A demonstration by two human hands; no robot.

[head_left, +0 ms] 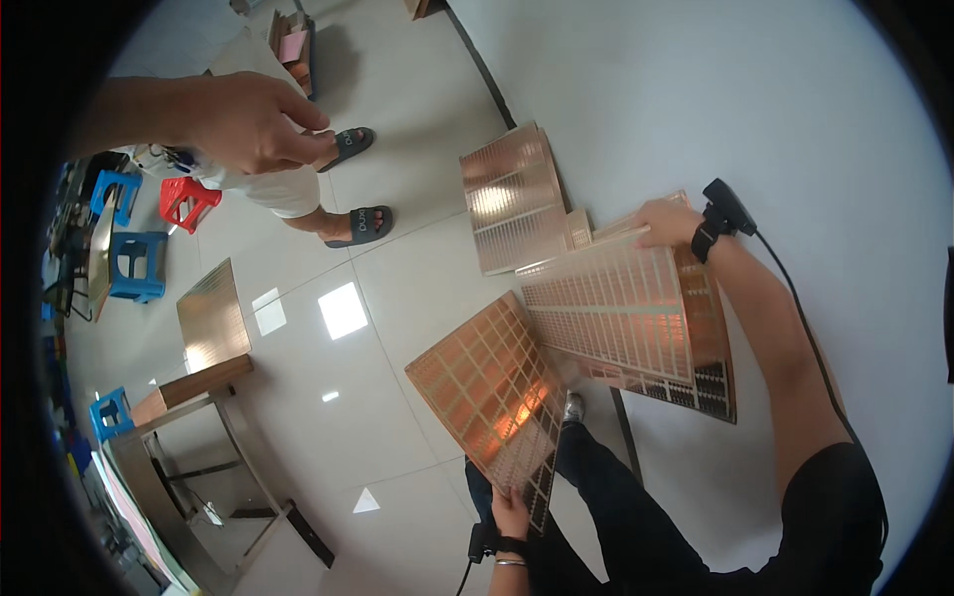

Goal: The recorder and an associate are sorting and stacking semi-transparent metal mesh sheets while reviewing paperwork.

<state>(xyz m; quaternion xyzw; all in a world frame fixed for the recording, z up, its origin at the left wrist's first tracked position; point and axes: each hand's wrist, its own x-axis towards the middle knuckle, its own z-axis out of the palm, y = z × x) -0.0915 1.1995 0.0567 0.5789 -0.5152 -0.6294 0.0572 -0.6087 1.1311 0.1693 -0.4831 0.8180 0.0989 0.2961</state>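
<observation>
My left hand (510, 515) is closed on the lower edge of a copper-coloured circuit board panel (484, 372) with a pale grid, held tilted in front of my legs. My right hand (668, 221) grips the upper edge of another copper panel (608, 316), patterned with rows of fine pale marks. This second panel lies over further panels (711, 343) that lean at the wall; their lower parts are mostly covered. Some fingers of each hand are hidden by the panels. Each wrist carries a black strap with a small device and cable.
More copper panels (512, 199) lean against the white wall (785, 109). Another person's hand (258, 124) reaches in at upper left, above sandalled feet (360, 226). A metal-framed table (234, 447), a leaning copper sheet (216, 316), a red stool (187, 202) and blue stools (137, 266) stand left.
</observation>
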